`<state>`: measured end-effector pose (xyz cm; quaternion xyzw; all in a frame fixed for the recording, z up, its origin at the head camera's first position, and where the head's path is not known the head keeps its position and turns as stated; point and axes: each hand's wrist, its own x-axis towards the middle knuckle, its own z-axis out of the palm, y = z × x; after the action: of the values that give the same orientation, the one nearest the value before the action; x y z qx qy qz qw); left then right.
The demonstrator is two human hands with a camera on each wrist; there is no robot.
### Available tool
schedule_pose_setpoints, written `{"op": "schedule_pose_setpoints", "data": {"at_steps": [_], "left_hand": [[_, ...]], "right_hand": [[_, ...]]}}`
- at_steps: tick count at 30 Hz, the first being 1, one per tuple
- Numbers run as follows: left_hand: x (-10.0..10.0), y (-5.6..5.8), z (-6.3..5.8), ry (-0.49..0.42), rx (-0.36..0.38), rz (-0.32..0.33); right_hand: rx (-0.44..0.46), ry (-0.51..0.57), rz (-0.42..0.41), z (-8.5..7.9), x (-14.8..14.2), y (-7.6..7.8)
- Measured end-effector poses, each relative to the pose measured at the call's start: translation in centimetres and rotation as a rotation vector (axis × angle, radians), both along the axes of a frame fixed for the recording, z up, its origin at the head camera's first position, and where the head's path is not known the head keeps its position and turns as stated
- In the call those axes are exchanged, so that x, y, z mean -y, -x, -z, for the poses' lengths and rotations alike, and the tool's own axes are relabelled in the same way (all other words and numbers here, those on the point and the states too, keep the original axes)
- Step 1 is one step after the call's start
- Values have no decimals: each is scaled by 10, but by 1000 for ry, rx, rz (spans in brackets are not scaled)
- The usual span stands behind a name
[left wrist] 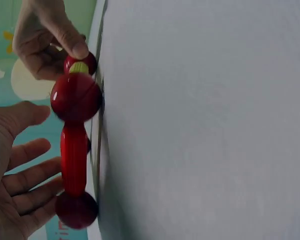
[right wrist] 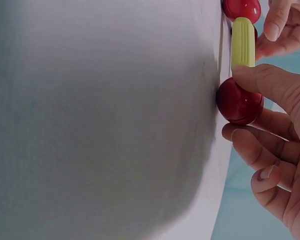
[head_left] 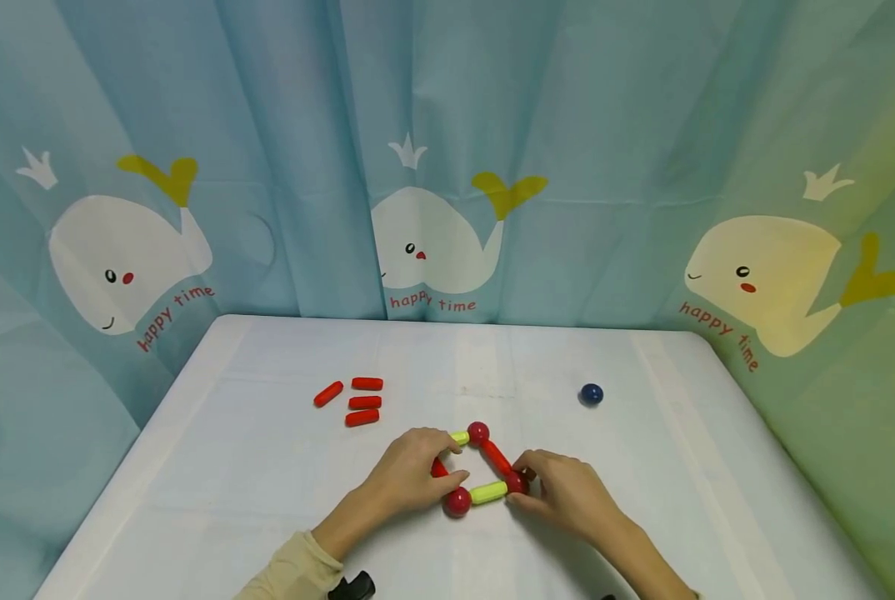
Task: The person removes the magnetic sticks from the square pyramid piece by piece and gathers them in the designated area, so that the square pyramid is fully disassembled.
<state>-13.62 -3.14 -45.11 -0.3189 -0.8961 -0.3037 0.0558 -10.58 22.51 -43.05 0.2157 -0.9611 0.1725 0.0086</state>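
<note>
From where I stand, a blue-green curtain point(head_left: 612, 92) is the largest thing, filling the upper half of the head view, with printed white whales point(head_left: 440, 242) on it. Below spreads a white table point(head_left: 215, 475). A beige sleeve point(head_left: 290, 571) enters at the lower left of centre.

In the lower centre, on the table, lies a four-sided shape point(head_left: 496, 457), made of red and yellow-green rods joined by red balls at its corners. The left hand point(head_left: 413, 471) is placed around its left side, with thumb and fingers apart and relaxed, grasping nothing; whether some fingertip touches the shape, I cannot tell. The right hand point(head_left: 567, 492) pinches the right corner ball point(right wrist: 239, 101) between thumb and fingers, the thumb lying where this ball meets the near yellow-green rod point(head_left: 488, 492).

At the bottom edge, beside the sleeve, a black object point(head_left: 352, 586) is partly cut off. Left of centre, below mid-height, four loose red rods point(head_left: 365, 402) lie near one another. Smallest is a single blue ball point(head_left: 592, 394), right of centre, well apart from both hands.
</note>
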Motion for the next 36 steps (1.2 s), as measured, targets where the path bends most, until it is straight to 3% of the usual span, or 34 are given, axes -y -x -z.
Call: {"op": "schedule_pose_setpoints", "data": {"at_steps": [13,36], "left_hand": [[-18,-3,9,109,9,182],[-13,1,10,156,9,207]], "right_hand": [[-44,63,-22,5,14,-4],[15,91,-116,7,12,-4]]}}
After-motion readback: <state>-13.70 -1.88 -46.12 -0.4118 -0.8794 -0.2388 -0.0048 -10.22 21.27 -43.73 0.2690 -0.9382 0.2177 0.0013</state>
